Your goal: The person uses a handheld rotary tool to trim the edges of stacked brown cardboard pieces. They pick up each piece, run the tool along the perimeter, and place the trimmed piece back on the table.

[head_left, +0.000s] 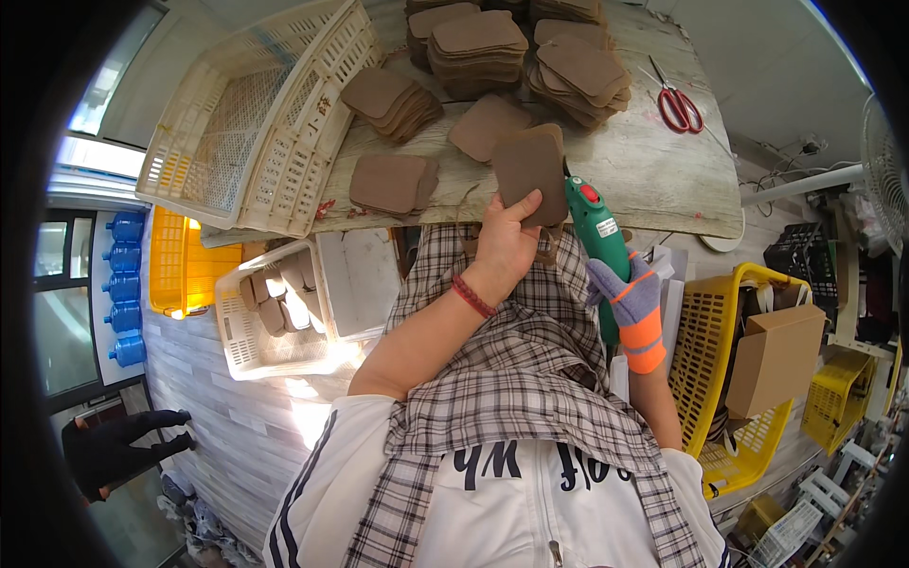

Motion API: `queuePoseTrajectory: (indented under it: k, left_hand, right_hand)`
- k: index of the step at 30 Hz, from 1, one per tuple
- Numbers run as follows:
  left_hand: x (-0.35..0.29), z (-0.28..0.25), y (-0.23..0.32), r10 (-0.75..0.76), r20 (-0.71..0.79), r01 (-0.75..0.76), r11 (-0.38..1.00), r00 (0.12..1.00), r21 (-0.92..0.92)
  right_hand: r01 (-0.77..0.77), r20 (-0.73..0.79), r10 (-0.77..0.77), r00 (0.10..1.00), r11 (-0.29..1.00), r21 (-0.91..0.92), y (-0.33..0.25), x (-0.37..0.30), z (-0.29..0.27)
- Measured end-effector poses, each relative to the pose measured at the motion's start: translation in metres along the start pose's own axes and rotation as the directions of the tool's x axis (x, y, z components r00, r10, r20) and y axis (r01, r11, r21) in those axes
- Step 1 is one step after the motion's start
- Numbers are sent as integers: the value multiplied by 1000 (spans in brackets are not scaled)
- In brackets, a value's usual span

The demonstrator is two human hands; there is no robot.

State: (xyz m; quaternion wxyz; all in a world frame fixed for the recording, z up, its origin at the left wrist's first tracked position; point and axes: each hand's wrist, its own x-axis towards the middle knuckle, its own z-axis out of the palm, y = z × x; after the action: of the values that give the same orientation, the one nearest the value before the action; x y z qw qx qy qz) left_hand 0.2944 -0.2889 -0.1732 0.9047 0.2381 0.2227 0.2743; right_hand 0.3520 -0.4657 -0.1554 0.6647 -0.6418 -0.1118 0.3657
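My left hand [509, 235], bare and with a red braided band at the wrist, grips a small stack of brown rounded-rectangle pieces [528, 178] over the table's near edge. In an orange and purple glove, my right hand [629, 295] is wrapped round a green handheld power tool [598, 225] with a red button. The tool's dark tip meets or nearly meets the right edge of the pieces; whether they touch I cannot tell. Close by on the table lie loose brown pieces [488, 125], a low pile [390, 182] and a fanned stack [390, 102].
Taller brown stacks [478, 43] stand on the wooden table [663, 189], with red-handled scissors [678, 109] at right. A white crate [295, 137] leans at left. A yellow basket [701, 355] with a cardboard box [778, 360] stands right. A person's dark-clothed legs [123, 437] show far left.
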Motion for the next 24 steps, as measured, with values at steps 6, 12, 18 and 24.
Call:
queuePoseTrajectory:
  k: [6, 12, 18, 24]
  left_hand:
    - [-9, -6, -5, -39, 32, 36, 997, 999, 75]
    - [-8, -18, 10, -58, 73, 34, 957, 996, 287]
    - [-3, -27, 46, -74, 149, -28, 809, 986, 587]
    - [-1, -29, 75, -268, 128, 52, 576, 955, 816]
  right_hand:
    - [19, -21, -18, 1000, 999, 49, -7, 1, -3]
    - [10, 13, -11, 1000, 1000, 27, -5, -1, -17]
    - [-48, 95, 59, 994, 992, -119, -6, -15, -38]
    - [-76, 151, 101, 983, 984, -164, -1, -25, -44]
